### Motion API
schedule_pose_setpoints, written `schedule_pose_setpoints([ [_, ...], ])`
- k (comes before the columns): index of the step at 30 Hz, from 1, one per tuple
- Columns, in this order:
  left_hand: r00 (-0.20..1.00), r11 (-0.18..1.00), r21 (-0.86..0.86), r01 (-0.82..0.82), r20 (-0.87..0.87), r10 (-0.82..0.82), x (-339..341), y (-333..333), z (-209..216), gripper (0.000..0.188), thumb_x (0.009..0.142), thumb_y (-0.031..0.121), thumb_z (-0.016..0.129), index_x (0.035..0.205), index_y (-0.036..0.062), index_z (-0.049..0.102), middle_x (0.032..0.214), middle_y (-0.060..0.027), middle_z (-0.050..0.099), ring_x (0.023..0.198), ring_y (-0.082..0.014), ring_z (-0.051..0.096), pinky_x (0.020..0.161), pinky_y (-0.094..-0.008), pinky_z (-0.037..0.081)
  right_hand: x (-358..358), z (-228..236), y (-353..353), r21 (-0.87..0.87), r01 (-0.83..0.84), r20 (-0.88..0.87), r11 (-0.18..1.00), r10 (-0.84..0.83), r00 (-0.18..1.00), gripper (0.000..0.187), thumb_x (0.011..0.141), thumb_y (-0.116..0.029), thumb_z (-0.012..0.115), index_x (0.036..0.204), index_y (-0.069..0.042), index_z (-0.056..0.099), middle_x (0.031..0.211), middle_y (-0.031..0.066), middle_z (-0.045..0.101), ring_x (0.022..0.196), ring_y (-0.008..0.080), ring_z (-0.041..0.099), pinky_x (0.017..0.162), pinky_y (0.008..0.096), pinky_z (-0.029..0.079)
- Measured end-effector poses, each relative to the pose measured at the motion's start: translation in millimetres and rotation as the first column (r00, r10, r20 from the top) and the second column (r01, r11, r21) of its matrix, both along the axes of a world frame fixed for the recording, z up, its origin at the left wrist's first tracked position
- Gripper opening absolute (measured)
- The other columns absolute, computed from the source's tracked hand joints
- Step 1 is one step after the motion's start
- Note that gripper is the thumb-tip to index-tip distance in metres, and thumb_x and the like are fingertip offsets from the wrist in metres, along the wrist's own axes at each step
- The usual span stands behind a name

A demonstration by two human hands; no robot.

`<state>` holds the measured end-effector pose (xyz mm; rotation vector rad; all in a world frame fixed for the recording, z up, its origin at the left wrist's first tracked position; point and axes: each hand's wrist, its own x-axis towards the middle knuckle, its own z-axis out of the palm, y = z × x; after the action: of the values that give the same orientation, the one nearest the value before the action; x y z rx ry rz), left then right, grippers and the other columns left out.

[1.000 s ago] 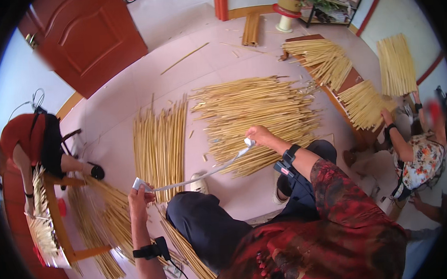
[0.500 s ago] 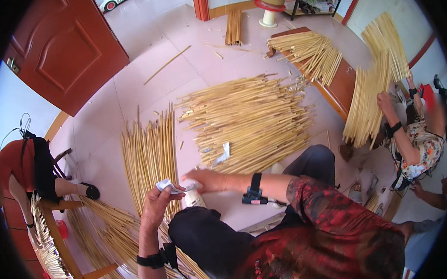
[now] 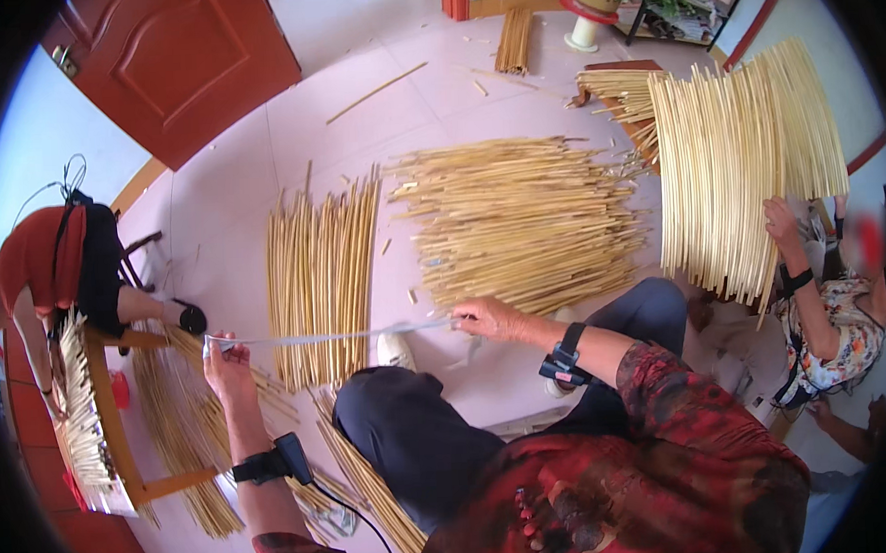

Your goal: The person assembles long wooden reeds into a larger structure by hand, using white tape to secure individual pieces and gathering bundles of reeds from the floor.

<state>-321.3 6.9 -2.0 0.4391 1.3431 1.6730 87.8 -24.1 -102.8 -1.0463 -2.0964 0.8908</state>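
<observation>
A thin pale strip point(image 3: 327, 335) is stretched level between my two hands, above my knees. My left hand point(image 3: 224, 365) pinches its left end, out over a fan of reeds on the floor. My right hand point(image 3: 486, 317) grips the right end, close to the near edge of a big heap of yellow reeds point(image 3: 520, 224). Under the strip lies a flat row of upright-laid reeds point(image 3: 319, 272). Both wrists wear black bands.
A person in red point(image 3: 52, 264) at the left works at a wooden frame point(image 3: 114, 429) with woven reeds. At the right another person point(image 3: 821, 319) holds up a wide reed panel point(image 3: 744, 155). A red door point(image 3: 186, 60) stands at the back.
My hands, close together half a second ago, have pulled apart and the strip is now drawn out straight. The person at the right has raised the reed panel higher.
</observation>
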Motion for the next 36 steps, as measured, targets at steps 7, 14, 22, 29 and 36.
schedule_pose_setpoints([
  [7,0.996,0.993,-0.094,0.068,-0.059,-0.074,-21.9,-25.8,-12.9,0.021,0.085,0.021,0.045,0.097,0.004,0.05,0.081,-0.008,0.056,0.061,-0.0135,0.052,0.057,-0.0264,0.045,-3.5,29.7,-25.5,-0.682,-0.012,0.04,0.731,0.053,0.998,0.018,0.079,-0.02,0.051,0.089,-0.006,0.054,0.064,0.0035,0.056,0.051,0.014,0.051,0.049,0.0278,0.044],
  [14,0.953,0.983,-0.177,0.039,-0.29,-0.09,-25.8,-7.7,-14.7,0.021,0.086,0.02,0.044,0.098,0.005,0.051,0.08,-0.0065,0.056,0.06,-0.0128,0.054,0.055,-0.025,0.046,-7.4,4.3,-63.3,-0.762,-0.087,0.093,0.642,0.241,0.966,0.022,0.08,-0.016,0.043,0.095,-0.004,0.055,0.067,0.0091,0.057,0.055,0.0174,0.052,0.054,0.0308,0.044],
  [22,0.856,0.931,-0.272,0.242,-0.392,-0.337,3.4,18.5,-15.0,0.021,0.086,0.019,0.044,0.1,0.0044,0.051,0.081,-0.0045,0.055,0.063,-0.0114,0.054,0.055,-0.0212,0.046,0.5,-18.2,-51.1,-0.563,-0.042,0.051,0.825,0.086,0.995,0.02,0.081,-0.015,0.042,0.09,-0.002,0.055,0.065,0.0106,0.058,0.064,0.0232,0.058,0.059,0.0341,0.044],
  [29,0.786,0.856,-0.288,0.429,-0.348,-0.511,13.2,30.1,-36.5,0.035,0.086,0.016,0.043,0.118,0.0032,0.039,0.098,-0.0076,0.052,0.075,-0.0167,0.056,0.061,-0.0249,0.046,-12.1,-4.6,-37.9,-0.563,-0.05,0.022,0.825,0.075,0.997,0.019,0.081,-0.016,0.042,0.088,-0.003,0.054,0.067,0.0112,0.058,0.066,0.0251,0.058,0.06,0.0356,0.044],
  [36,0.763,0.82,-0.427,0.382,-0.355,-0.541,23.4,20.5,-40.5,0.042,0.085,0.019,0.045,0.122,0.0019,0.035,0.106,-0.0131,0.05,0.083,-0.0186,0.056,0.063,-0.0253,0.046,-24.7,-20.8,-31.9,-0.506,-0.035,0.383,0.862,0.26,0.886,0.016,0.079,-0.017,0.043,0.083,-0.004,0.052,0.07,0.0139,0.057,0.068,0.0301,0.056,0.06,0.0394,0.043],
])
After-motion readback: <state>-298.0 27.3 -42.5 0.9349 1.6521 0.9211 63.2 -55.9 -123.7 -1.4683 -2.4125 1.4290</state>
